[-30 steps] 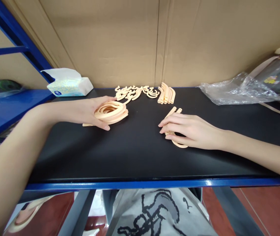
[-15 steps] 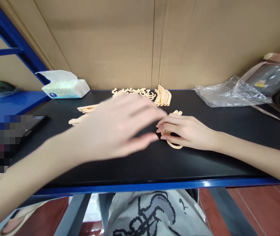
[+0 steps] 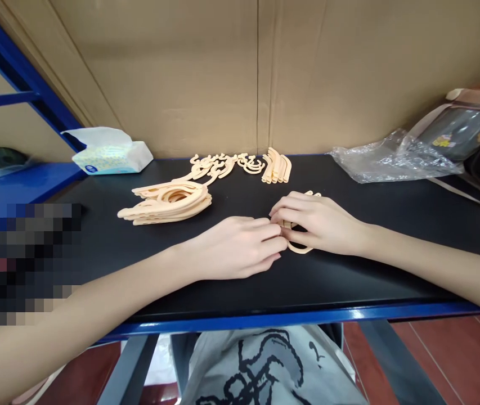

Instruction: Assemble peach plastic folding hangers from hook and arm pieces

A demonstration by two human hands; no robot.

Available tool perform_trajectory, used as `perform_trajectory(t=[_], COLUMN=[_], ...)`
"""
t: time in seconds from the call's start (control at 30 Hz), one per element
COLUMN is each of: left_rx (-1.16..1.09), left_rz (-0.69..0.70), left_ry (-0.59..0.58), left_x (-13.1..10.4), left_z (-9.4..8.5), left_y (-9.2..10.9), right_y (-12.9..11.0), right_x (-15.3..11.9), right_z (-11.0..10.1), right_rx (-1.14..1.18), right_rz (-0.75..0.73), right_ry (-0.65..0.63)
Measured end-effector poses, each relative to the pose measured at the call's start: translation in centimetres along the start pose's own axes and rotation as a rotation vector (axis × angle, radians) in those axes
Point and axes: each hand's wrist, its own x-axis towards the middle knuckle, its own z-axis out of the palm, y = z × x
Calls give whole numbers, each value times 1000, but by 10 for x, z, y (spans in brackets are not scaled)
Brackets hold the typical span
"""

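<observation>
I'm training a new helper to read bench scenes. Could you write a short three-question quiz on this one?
1. True or false: the big pale stack lies nearer the table's front edge than the tissue pack.
2. The left hand and right hand are:
A) far apart
B) close together by a pale curved piece
C) both on the tissue pack
3. Fill in: the table top is ____ in colour.
Key: 1 true; 2 B; 3 black.
</observation>
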Motion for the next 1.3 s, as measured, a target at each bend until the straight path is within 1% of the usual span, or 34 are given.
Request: perform_trajectory(t=[0.2,0.27,0.37,0.47,0.57,0.7,0.97,1.17,1.3], left_rx=[-126,-135,-166,-274,-374,-396,-416,-385,-397], left_rz=[-118,-143,-151,-157,-135,-140,-213,-224,-231], left_ry=[34,51,63,24,-50,-84,-98,-73,-69], left_x=[-3,-5,-5,-5,-5,-6,-7,-7,-7], left_z=[-8,-11,-13,-12,-8,-5,-9,-9,-9], left_y=[-8,-10,-10,-7,-4,-6,-14,-16,-16], right_y=[2,2,1,1,3,5,6,6,9], right_x=[0,0,0,1,2,2,1,0,0], right_z=[0,-1,-3,-4,-3,-3,-3,-1,-3], right_rx=[37,93,218,309,349,367,364,347,298], right_rz=[-17,16,108,183,207,232,205,153,146], right_ry=[16,15,35,82,118,131,135,137,200])
